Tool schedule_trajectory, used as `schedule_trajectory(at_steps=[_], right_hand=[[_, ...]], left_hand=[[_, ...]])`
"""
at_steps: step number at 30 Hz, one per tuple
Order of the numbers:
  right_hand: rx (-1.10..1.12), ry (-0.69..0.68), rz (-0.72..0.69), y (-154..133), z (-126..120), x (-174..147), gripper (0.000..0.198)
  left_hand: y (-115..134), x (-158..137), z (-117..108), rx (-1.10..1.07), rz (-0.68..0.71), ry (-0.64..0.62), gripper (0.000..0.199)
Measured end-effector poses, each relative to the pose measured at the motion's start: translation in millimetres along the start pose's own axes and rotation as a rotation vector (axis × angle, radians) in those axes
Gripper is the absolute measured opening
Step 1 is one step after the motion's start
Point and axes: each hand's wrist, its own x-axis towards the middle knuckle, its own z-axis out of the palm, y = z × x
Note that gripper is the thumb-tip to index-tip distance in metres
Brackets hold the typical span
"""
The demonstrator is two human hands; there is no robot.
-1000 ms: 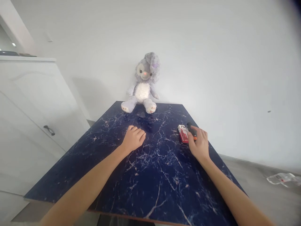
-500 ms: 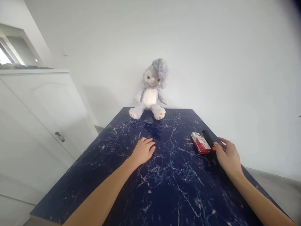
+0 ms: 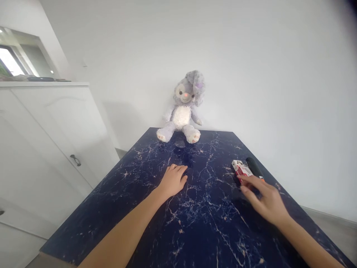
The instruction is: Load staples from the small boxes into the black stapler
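Pale wall [image 3: 264, 63] backs a grey plush rabbit [image 3: 182, 116]. Before it, on dark-blue marbled tabletop [image 3: 206, 223]: left hand [image 3: 173, 181], loosely spread, empty; right of the rabbit, right hand [image 3: 269, 203], fingers parted over a red-and-white cardboard box [image 3: 242, 168], contact unclear.

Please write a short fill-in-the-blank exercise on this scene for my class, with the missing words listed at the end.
1. The right hand is nearer the red-and-white box than the ____ hand is.
2. Beside the box lies a black object with an ____ part.
3. The table is dark ____ with pale veins.
4. The plush toy sits not at the table's near end but its ____ end.

Missing words: left; orange; blue; far.
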Motion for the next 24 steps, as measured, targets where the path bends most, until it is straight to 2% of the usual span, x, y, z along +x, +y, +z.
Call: schedule_trajectory(at_steps=[3,5,6,9,12,14,17,24], right_hand=[[0.012,-0.368,-0.116,-16,11,-1,0.038],[-0.031,-0.498,-0.115,-26,22,1,0.039],[-0.055,-0.501,-0.098,-32,29,4,0.039],[-0.097,-0.371,-0.069,-54,55,17,0.046],[-0.097,-0.292,-0.15,-74,81,31,0.07],[-0.08,-0.358,-0.193,-80,92,37,0.077],[-0.07,-0.469,-0.201,-78,98,36,0.071],[-0.067,-0.499,-0.148,-78,92,33,0.089]], left_hand=[[1,0,0,-0.01,-0.006,-0.003,0.049],[3,0,0,0.001,-0.004,-0.001,0.045],[4,0,0,0.007,-0.002,-0.001,0.045],[7,-1,-4,0.009,0.009,0.008,0.059],[10,-4,-11,-0.012,0.055,-0.001,0.073],[11,-5,-15,-0.045,0.103,-0.064,0.072],[11,-6,-19,-0.104,0.143,-0.178,0.072],[8,-4,-20,-0.204,0.121,-0.246,0.093]])
